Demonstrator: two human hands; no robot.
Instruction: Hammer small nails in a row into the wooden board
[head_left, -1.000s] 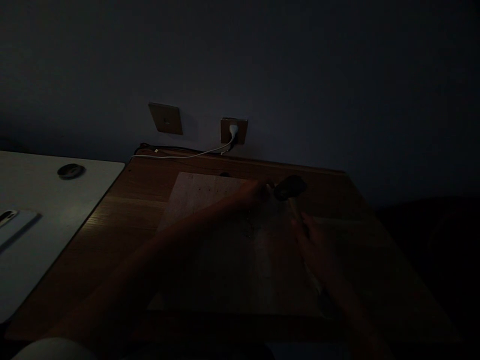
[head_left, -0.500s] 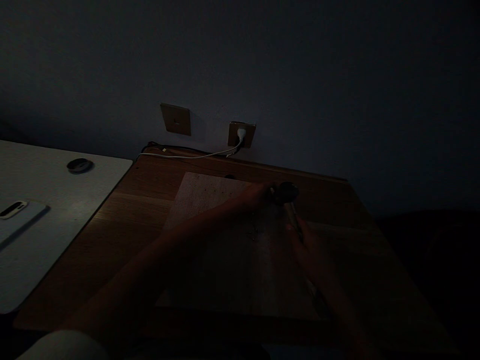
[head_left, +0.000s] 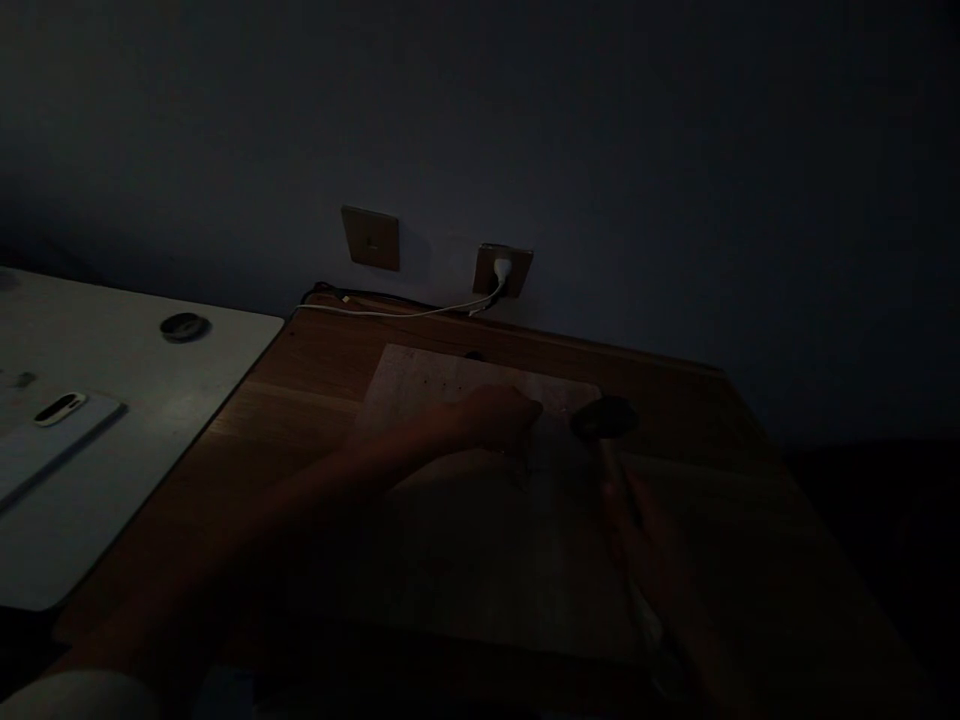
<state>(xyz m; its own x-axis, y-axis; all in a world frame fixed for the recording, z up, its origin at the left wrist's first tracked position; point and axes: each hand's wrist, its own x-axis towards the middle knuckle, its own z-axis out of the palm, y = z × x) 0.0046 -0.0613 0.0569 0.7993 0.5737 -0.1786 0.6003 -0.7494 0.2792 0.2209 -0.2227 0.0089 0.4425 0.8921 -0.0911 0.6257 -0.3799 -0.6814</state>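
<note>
The scene is very dark. A pale wooden board (head_left: 450,375) lies on a brown wooden table (head_left: 300,370). My left hand (head_left: 495,418) rests on the board with its fingers pinched together on something too small to make out. My right hand (head_left: 645,520) grips the handle of a hammer, whose dark head (head_left: 604,418) hangs just right of my left fingertips, low over the board's far right part.
A white table (head_left: 112,400) stands at the left with a phone-like slab (head_left: 52,440) and a dark round item (head_left: 184,326). Two wall plates are behind; a white plug (head_left: 501,268) and cable (head_left: 390,312) run along the table's back edge.
The view has shifted to the left, so everything sits further right. The hammer head has moved slightly away from my left fingertips and a little nearer to me.
</note>
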